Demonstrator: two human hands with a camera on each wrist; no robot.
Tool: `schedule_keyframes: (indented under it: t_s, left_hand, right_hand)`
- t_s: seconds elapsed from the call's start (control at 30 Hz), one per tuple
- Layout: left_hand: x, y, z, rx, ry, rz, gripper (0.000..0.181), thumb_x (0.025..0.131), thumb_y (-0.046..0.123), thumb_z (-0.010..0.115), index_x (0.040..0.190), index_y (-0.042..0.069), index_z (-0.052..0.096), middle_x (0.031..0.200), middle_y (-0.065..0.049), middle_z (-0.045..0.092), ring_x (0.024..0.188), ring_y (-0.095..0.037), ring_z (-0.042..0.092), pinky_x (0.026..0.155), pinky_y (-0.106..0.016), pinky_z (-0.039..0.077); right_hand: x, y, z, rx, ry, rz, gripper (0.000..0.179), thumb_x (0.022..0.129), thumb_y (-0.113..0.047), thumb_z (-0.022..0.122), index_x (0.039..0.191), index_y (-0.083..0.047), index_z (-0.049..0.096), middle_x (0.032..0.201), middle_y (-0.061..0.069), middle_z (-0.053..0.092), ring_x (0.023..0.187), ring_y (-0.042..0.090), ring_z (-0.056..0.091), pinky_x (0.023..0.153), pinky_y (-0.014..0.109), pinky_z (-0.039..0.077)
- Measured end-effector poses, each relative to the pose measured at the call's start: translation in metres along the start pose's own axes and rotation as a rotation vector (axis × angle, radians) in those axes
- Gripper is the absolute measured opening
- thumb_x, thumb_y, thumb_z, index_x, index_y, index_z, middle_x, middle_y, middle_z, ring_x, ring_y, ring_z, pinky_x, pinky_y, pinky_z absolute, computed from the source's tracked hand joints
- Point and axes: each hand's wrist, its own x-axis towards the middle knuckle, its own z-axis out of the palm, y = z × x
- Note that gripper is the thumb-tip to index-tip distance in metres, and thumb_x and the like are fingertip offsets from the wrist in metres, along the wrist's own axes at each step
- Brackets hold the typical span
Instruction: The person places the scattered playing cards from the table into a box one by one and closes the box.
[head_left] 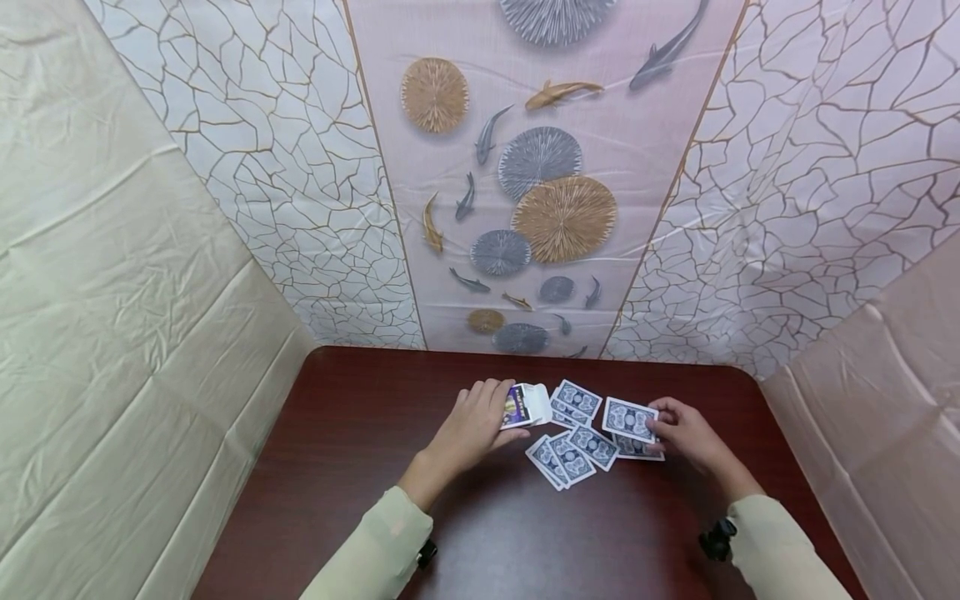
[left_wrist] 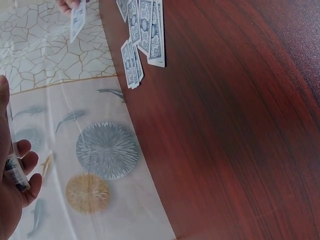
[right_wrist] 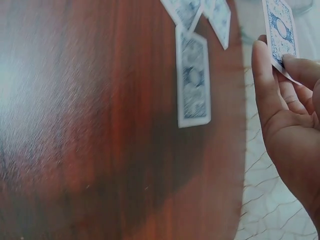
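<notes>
My left hand (head_left: 471, 423) grips a playing-card box (head_left: 517, 406) with a purple and yellow front. The box's white flap stands open toward the right. In the left wrist view, fingers curl round the box's edge (left_wrist: 18, 172). My right hand (head_left: 688, 432) pinches a playing card (head_left: 628, 418) between thumb and fingers, its blue patterned back showing. The right wrist view has that held card (right_wrist: 281, 27) raised above the table. Between the hands, several face-down cards (head_left: 572, 458) lie loosely overlapped, and one card (right_wrist: 194, 77) lies below the right hand.
The dark red wooden table (head_left: 360, 467) has rounded far corners. A patterned cloth (head_left: 525, 292) with fish and round leaf shapes hangs behind it. Pale padded panels (head_left: 150, 375) stand at the left and right sides.
</notes>
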Motion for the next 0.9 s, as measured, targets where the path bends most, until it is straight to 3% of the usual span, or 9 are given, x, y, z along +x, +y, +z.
schedule_keyframes:
  t_s: [0.2,0.47,0.63,0.9]
  left_hand:
    - [0.0,0.001,0.001,-0.019,0.012,0.004,0.082,0.087,0.062,0.071,0.14,0.001,0.051,0.117,-0.01,0.061,0.098,-0.024,0.057,0.074,-0.036,0.045]
    - [0.001,0.002,0.001,-0.018,-0.012,0.006,0.082,0.09,0.064,0.067,0.14,0.002,0.051,0.118,-0.009,0.061,0.1,-0.024,0.057,0.075,-0.035,0.046]
    - [0.002,0.004,-0.003,-0.002,-0.026,0.014,0.081,0.092,0.066,0.062,0.141,0.003,0.05,0.119,-0.009,0.062,0.1,-0.023,0.057,0.076,-0.035,0.047]
    - [0.004,0.005,-0.007,-0.021,-0.045,0.004,0.079,0.091,0.064,0.064,0.14,0.004,0.051,0.118,-0.008,0.062,0.1,-0.022,0.057,0.077,-0.035,0.046]
  right_hand:
    - [-0.005,-0.026,0.007,0.049,-0.008,-0.094,0.034,0.101,-0.003,0.061,0.126,0.014,0.044,0.093,0.0,0.068,0.082,0.011,0.068,0.078,0.041,0.062]
    - [-0.013,-0.064,0.019,0.032,-0.048,-0.176,0.036,0.1,-0.002,0.062,0.125,0.016,0.044,0.091,-0.001,0.07,0.079,0.01,0.069,0.074,0.037,0.063]
    - [-0.02,-0.085,0.028,0.016,-0.058,-0.178,0.036,0.099,-0.004,0.065,0.125,0.013,0.046,0.092,-0.002,0.071,0.078,0.011,0.07,0.076,0.041,0.062]
    - [-0.028,-0.115,0.048,0.002,-0.065,-0.175,0.036,0.099,-0.005,0.066,0.126,0.01,0.047,0.095,0.002,0.073,0.081,0.013,0.073,0.074,0.036,0.062]
